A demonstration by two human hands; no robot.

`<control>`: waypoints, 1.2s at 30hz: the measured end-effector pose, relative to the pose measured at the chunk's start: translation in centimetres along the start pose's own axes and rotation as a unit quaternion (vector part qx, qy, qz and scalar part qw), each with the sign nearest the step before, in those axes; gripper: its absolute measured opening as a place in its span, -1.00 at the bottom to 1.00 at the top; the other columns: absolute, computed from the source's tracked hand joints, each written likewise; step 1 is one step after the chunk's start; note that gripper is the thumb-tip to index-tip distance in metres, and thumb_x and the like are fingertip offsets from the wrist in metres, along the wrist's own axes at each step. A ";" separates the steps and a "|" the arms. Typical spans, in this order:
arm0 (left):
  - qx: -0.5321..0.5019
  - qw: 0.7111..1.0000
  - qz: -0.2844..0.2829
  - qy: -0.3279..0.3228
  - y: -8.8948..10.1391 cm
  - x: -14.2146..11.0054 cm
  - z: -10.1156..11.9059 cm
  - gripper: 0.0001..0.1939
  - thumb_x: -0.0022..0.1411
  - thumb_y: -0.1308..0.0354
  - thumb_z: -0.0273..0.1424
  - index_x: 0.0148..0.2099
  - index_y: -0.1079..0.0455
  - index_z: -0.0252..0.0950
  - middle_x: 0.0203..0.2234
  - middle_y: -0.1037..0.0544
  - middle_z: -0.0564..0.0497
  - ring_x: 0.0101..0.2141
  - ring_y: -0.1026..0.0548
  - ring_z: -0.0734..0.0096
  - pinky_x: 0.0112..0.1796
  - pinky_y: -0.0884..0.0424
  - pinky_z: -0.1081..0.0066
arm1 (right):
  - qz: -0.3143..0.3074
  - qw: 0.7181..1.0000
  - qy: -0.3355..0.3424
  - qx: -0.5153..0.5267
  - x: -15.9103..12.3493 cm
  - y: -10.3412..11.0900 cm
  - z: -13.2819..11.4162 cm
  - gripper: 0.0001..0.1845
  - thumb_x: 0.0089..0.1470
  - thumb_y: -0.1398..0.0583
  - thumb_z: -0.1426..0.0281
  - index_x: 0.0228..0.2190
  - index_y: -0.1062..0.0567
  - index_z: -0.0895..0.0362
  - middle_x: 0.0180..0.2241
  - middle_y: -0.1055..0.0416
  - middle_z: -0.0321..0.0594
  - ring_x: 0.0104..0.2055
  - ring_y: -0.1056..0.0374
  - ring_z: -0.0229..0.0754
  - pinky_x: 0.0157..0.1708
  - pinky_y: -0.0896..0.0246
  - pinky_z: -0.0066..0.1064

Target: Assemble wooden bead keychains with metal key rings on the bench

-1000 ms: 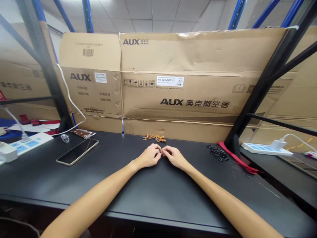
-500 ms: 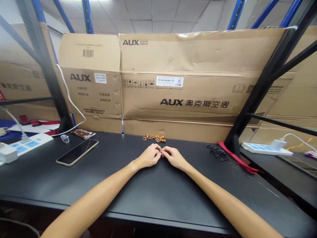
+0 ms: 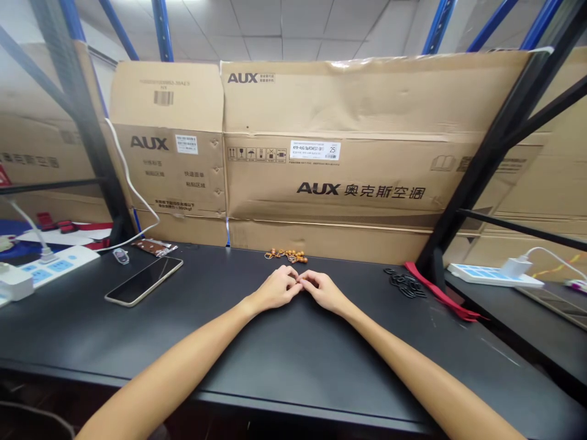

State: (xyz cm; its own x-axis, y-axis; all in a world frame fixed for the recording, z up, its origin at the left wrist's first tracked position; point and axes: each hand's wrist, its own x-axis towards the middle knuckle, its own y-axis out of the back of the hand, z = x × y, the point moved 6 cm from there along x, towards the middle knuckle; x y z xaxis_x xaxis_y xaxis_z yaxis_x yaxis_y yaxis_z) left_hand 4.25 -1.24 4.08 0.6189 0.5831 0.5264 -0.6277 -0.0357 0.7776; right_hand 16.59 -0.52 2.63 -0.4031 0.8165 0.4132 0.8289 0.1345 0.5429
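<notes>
A: Counts first?

B: Two bare hands working mid-desk. Left hand [image 3: 275, 289] and right hand [image 3: 324, 292] are meeting, thumb and fingertips of each closing together on one small brown piece [image 3: 299, 281]. Beyond them, one cluster of orange beaded pieces [image 3: 301, 253] is lying at the far side; beads are overlapping, exact number unclear. To the right, one heap of black loops [image 3: 406, 285], also too tangled to count, and one red strap [image 3: 443, 294] is running beside it. To the left, one phone [image 3: 144, 281], one brown packet [image 3: 153, 247] and one small clear item [image 3: 121, 256] are lying. Two power strips, one left [image 3: 59, 267] and one right [image 3: 486, 276], are showing.

A: Surface and room?

B: The desk [image 3: 284, 366] is showing matt black, with light scratches at the near right. Printed cardboard [image 3: 321, 110] is standing along the far side. Black metal frames [image 3: 486, 159] are slanting up at both sides, blue posts [image 3: 162, 30] are rising behind, and a pale panelled ceiling [image 3: 302, 24] is spanning the top. A white cable [image 3: 126, 165] is curving down at the left.

A: And which way is the small brown piece pointing?

B: Cannot tell. Fingers are covering most of it, hiding its long axis. It is sitting between the two hands, just on the near side of the orange cluster, which is stretching left to right.
</notes>
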 end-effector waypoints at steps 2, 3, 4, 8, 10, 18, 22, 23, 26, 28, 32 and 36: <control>-0.001 1.000 -0.001 -0.005 -0.1 0.0 0.0 -0.65 0.31 0.04 -0.34 -0.43 -0.48 -0.29 -0.22 -0.45 -0.05 -0.19 -0.38 0.34 -0.09 -0.31 0.33 | 0.004 1.000 0.000 -0.006 0.0 0.0 0.1 -0.76 0.15 -0.07 0.26 -0.37 -0.46 0.14 -0.40 -0.46 -0.25 -0.36 -0.34 -0.22 -0.29 -0.20 -0.42; -0.002 1.000 -0.001 -0.006 -0.1 0.0 0.0 -0.66 0.31 0.05 -0.36 -0.43 -0.48 -0.29 -0.21 -0.45 -0.05 -0.18 -0.38 0.34 -0.08 -0.31 0.33 | 0.005 1.000 0.001 -0.008 0.1 -0.1 0.1 -0.76 0.15 -0.07 0.26 -0.38 -0.46 0.14 -0.41 -0.46 -0.25 -0.36 -0.34 -0.22 -0.28 -0.21 -0.41; -0.003 1.000 0.000 -0.007 -0.1 0.1 0.0 -0.65 0.31 0.06 -0.37 -0.43 -0.47 -0.29 -0.20 -0.44 -0.06 -0.16 -0.38 0.33 -0.06 -0.30 0.33 | 0.006 1.000 0.002 -0.009 0.1 -0.1 0.2 -0.76 0.15 -0.07 0.26 -0.38 -0.46 0.14 -0.41 -0.46 -0.25 -0.36 -0.35 -0.21 -0.28 -0.22 -0.41; -0.005 1.000 -0.011 0.000 -0.3 0.1 -0.2 -0.69 0.27 0.07 -0.45 -0.42 -0.44 -0.30 -0.15 -0.42 -0.07 -0.13 -0.37 0.32 -0.03 -0.30 0.33 | 0.016 1.000 -0.004 -0.027 0.2 0.2 0.4 -0.73 0.15 -0.05 0.24 -0.39 -0.45 0.13 -0.43 -0.45 -0.24 -0.37 -0.35 -0.20 -0.27 -0.24 -0.38; -0.006 1.000 -0.018 0.009 -0.3 0.1 -0.3 -0.72 0.25 0.07 -0.48 -0.40 -0.44 -0.30 -0.13 -0.41 -0.06 -0.12 -0.36 0.32 -0.03 -0.30 0.32 | 0.023 0.999 -0.006 -0.036 0.2 0.4 0.5 -0.72 0.14 -0.05 0.23 -0.41 -0.45 0.13 -0.44 -0.45 -0.24 -0.38 -0.34 -0.20 -0.28 -0.24 -0.38; -0.011 1.000 -0.014 0.011 -0.1 0.0 -0.1 -0.62 0.33 0.06 -0.27 -0.43 -0.47 -0.28 -0.19 -0.43 -0.04 -0.16 -0.37 0.33 -0.05 -0.29 0.32 | -0.001 1.000 -0.004 0.011 0.0 0.3 0.2 -0.74 0.13 -0.07 0.23 -0.35 -0.46 0.14 -0.39 -0.46 -0.24 -0.36 -0.34 -0.21 -0.27 -0.23 -0.39; -0.026 1.000 -0.012 0.009 0.1 0.1 -0.1 -0.67 0.32 0.05 -0.37 -0.40 -0.48 -0.29 -0.20 -0.42 -0.05 -0.15 -0.38 0.34 -0.03 -0.27 0.33 | -0.002 1.000 -0.005 0.029 0.1 0.3 0.2 -0.73 0.14 -0.07 0.22 -0.35 -0.46 0.15 -0.41 -0.46 -0.24 -0.35 -0.36 -0.21 -0.27 -0.25 -0.39; -0.032 0.999 -0.013 0.011 0.2 0.1 -0.2 -0.68 0.31 0.05 -0.39 -0.40 -0.47 -0.29 -0.19 -0.42 -0.05 -0.14 -0.38 0.34 -0.02 -0.27 0.33 | 0.005 1.000 -0.007 0.024 0.1 0.4 0.3 -0.73 0.14 -0.07 0.23 -0.35 -0.46 0.15 -0.42 -0.46 -0.24 -0.36 -0.36 -0.21 -0.27 -0.25 -0.39; -0.059 0.998 -0.025 0.027 0.3 0.3 -0.5 -0.70 0.28 0.04 -0.42 -0.42 -0.46 -0.30 -0.15 -0.39 -0.04 -0.12 -0.38 0.35 0.00 -0.26 0.34 | 0.028 1.000 -0.014 -0.002 0.2 0.8 0.7 -0.76 0.12 -0.08 0.27 -0.38 -0.46 0.15 -0.42 -0.46 -0.23 -0.37 -0.37 -0.21 -0.27 -0.25 -0.38; -0.083 0.995 -0.040 0.042 0.2 0.4 -0.9 -0.70 0.28 0.04 -0.40 -0.41 -0.47 -0.29 -0.11 -0.37 -0.03 -0.13 -0.40 0.38 -0.01 -0.27 0.37 | 0.034 0.999 -0.016 -0.012 0.2 0.9 0.9 -0.78 0.11 -0.08 0.29 -0.37 -0.46 0.14 -0.43 -0.47 -0.23 -0.38 -0.38 -0.21 -0.27 -0.26 -0.38; -0.119 0.988 -0.065 0.078 0.1 0.3 -1.6 -0.72 0.27 0.03 -0.37 -0.36 -0.49 -0.26 -0.09 -0.35 -0.01 -0.18 -0.42 0.43 -0.05 -0.31 0.42 | 0.034 0.999 -0.016 -0.007 0.2 1.0 1.0 -0.77 0.11 -0.08 0.28 -0.37 -0.46 0.14 -0.43 -0.46 -0.23 -0.37 -0.38 -0.21 -0.27 -0.26 -0.38; -0.139 0.981 -0.068 0.113 0.0 0.2 -2.2 -0.74 0.24 0.01 -0.37 -0.35 -0.50 -0.25 -0.11 -0.38 0.01 -0.22 -0.43 0.45 -0.11 -0.34 0.44 | 0.026 0.999 -0.018 0.035 0.2 1.0 0.5 -0.74 0.11 -0.09 0.23 -0.34 -0.46 0.15 -0.41 -0.46 -0.23 -0.35 -0.38 -0.22 -0.25 -0.27 -0.37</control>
State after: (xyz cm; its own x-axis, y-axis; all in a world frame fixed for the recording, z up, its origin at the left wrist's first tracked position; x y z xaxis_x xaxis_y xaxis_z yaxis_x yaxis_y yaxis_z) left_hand 3.40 0.65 3.47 0.6059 0.7327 0.3101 -0.6705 0.2605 0.6946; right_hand 17.56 0.09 2.87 -0.3461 0.8431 0.4116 0.8734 0.1293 0.4695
